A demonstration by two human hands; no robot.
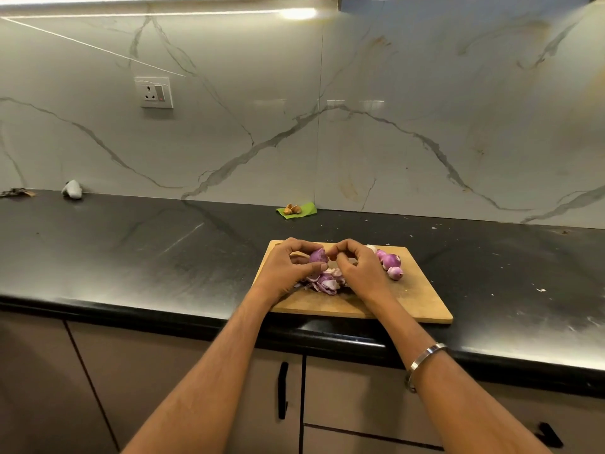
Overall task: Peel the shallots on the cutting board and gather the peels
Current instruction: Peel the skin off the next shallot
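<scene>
A wooden cutting board (415, 299) lies on the black counter. My left hand (288, 270) holds a purple shallot (318, 256) above the board's left half. My right hand (358, 267) has its fingertips pinched at the shallot's right end, apparently on its skin. Under both hands lies a heap of purple and white peels (327, 282). Two or three more shallots (390, 262) rest on the board to the right of my right hand.
A green leaf with small brown pieces (296, 210) lies by the marble backsplash behind the board. A white crumpled object (72, 189) sits far left. The black counter (147, 250) stretches to both sides; cabinet doors with black handles (282, 389) are below.
</scene>
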